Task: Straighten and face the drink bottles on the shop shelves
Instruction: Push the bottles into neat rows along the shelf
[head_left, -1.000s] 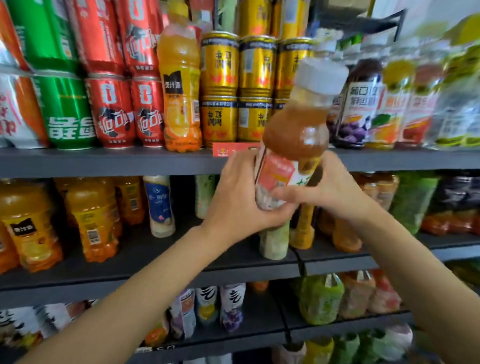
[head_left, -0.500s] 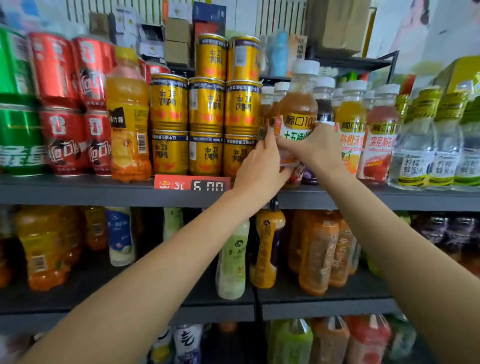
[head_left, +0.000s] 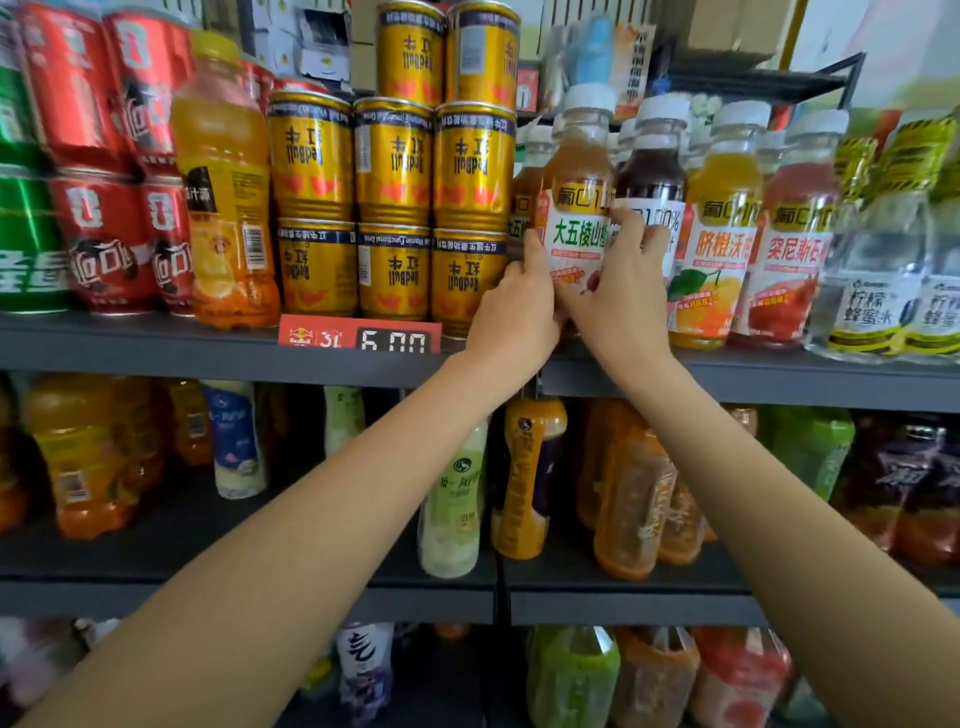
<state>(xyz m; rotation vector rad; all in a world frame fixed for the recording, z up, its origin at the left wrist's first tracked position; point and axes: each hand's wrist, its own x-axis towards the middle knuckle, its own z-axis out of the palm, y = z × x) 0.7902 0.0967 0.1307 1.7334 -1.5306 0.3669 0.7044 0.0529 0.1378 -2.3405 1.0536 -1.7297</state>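
Note:
A brown juice bottle (head_left: 579, 208) with a white cap and a white label with green characters stands upright on the top shelf (head_left: 779, 376), its label facing me. My left hand (head_left: 511, 306) grips its lower left side, fingers curled round it. My right hand (head_left: 621, 286) holds its right side, thumb on the label and fingers reaching behind. To its right stand a dark purple bottle (head_left: 652, 176), an orange juice bottle (head_left: 719, 228) and a red juice bottle (head_left: 792, 244), all label-forward.
Stacked gold cans (head_left: 395, 208) stand just left of the held bottle, then an orange bottle (head_left: 228, 187) and red cans (head_left: 109, 208). Clear honey-water bottles (head_left: 878, 280) stand far right. A red price tag (head_left: 358, 338) sits on the shelf edge. Lower shelves hold more bottles.
Both hands carried the brown bottle from in front of the shelves up onto the top shelf. It now stands in the row beside the purple bottle, label forward.

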